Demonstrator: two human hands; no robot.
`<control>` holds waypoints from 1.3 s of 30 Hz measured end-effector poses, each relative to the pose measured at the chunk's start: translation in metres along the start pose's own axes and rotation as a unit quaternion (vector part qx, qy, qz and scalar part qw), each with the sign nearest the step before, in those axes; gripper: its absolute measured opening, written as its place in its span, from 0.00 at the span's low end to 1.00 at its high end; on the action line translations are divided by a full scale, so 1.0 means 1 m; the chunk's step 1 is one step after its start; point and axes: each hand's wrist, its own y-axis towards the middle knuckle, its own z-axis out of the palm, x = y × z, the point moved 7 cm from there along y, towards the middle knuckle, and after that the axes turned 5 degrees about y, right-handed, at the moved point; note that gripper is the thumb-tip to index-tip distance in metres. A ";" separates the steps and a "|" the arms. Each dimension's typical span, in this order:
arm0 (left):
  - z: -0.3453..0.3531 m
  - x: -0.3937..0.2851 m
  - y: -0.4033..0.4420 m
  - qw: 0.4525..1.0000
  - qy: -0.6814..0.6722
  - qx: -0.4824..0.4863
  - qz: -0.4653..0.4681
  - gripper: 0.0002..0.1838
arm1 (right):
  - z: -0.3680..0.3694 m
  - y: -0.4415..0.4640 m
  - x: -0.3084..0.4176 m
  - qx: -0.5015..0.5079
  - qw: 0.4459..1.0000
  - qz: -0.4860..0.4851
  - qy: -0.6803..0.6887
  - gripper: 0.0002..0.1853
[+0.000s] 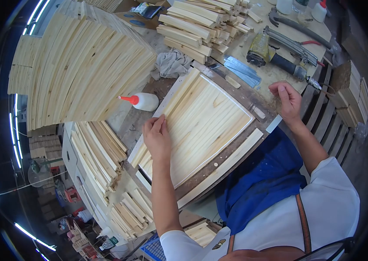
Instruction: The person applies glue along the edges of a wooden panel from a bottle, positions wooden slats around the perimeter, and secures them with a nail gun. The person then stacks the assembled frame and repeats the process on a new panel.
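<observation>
A pale wooden panel (205,126) lies on the bench in front of me, with a white line of what looks like glue along its edges. A narrow wooden strip (176,101) runs along the panel's far-left side. My left hand (157,138) is closed, its fingertips pinching at that strip. Held above the near-right bench edge, my right hand (289,104) has its fingers curled in toward the thumb; whatever may be inside them is hidden. Just beyond my left hand stands a white glue bottle (146,102) with a red nozzle.
Tall stacked panels (88,65) rise at the far left. Loose wooden strips (94,152) lie left, with more strips (192,26) at the back. A yellow-black nail gun (275,56), metallic nail strips (242,71) and a grey cloth (172,63) lie beyond the panel.
</observation>
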 end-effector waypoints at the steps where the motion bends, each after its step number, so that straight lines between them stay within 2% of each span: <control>1: 0.000 -0.003 0.000 1.000 0.006 -0.005 0.004 0.10 | 0.000 0.000 0.000 0.001 1.000 0.003 -0.002 0.17; 7: 0.003 -0.021 0.002 1.000 0.019 -0.015 0.002 0.11 | 0.003 0.014 0.007 0.008 1.000 -0.001 0.001 0.13; 10: 0.003 -0.027 -0.003 0.998 0.039 -0.023 0.032 0.13 | 0.040 0.034 0.052 0.097 0.974 -0.169 -0.116 0.08; 11: 0.003 -0.028 -0.005 0.998 0.043 -0.019 0.038 0.14 | 0.054 0.046 0.065 0.108 0.972 -0.172 -0.117 0.07; 14: 0.000 -0.032 -0.008 0.997 0.053 -0.016 0.054 0.17 | 0.105 0.095 0.078 0.116 0.953 -0.222 -0.171 0.10; 16: 0.001 -0.033 -0.010 0.997 0.056 -0.003 0.053 0.20 | 0.136 0.129 0.075 0.121 0.932 -0.215 -0.265 0.15; 17: 0.001 -0.033 -0.010 0.997 0.058 0.002 0.051 0.22 | 0.145 0.146 0.070 0.119 0.931 -0.222 -0.265 0.15; 19: -0.002 -0.028 -0.012 0.999 0.029 0.010 0.036 0.24 | 0.159 0.173 0.064 0.059 0.893 -0.267 -0.358 0.18; 21: -0.003 -0.019 -0.015 0.999 -0.025 0.038 0.005 0.27 | 0.169 0.190 0.055 0.080 0.881 -0.245 -0.396 0.18; 23: -0.011 -0.023 -0.028 1.000 0.000 0.006 0.022 0.27 | 0.175 0.200 0.042 0.120 0.853 -0.181 -0.475 0.20; 25: -0.017 -0.037 -0.042 0.995 0.051 -0.048 0.065 0.30 | 0.179 0.201 0.043 0.123 0.843 -0.199 -0.484 0.18; 27: -0.021 -0.049 -0.057 0.997 0.023 -0.052 0.057 0.29 | 0.181 0.195 0.042 0.132 0.825 -0.214 -0.506 0.15; 32: -0.046 -0.092 -0.096 0.993 -0.066 -0.073 0.057 0.27 | 0.161 0.203 0.029 0.095 0.853 -0.215 -0.466 0.13; 34: -0.055 -0.101 -0.110 0.991 -0.084 -0.085 0.059 0.27 | 0.139 0.187 0.046 0.087 0.907 -0.163 -0.380 0.13; 35: -0.054 -0.101 -0.118 0.988 -0.138 -0.067 0.033 0.26 | 0.129 0.177 0.053 0.085 0.928 -0.138 -0.335 0.13; 36: -0.053 -0.100 -0.125 0.980 -0.192 -0.049 0.005 0.24 | 0.118 0.164 0.050 0.106 0.961 -0.066 -0.247 0.13; 37: -0.050 -0.100 -0.131 0.969 -0.245 -0.031 -0.025 0.22 | 0.109 0.145 0.045 0.127 0.979 0.009 -0.157 0.12; 38: -0.050 -0.103 -0.133 0.968 -0.247 -0.037 -0.035 0.22 | 0.104 0.119 0.044 0.153 0.983 0.023 -0.095 0.13; 39: -0.043 -0.104 -0.135 0.942 -0.325 -0.011 -0.084 0.21 | 0.102 0.089 0.045 0.181 0.982 0.039 -0.034 0.13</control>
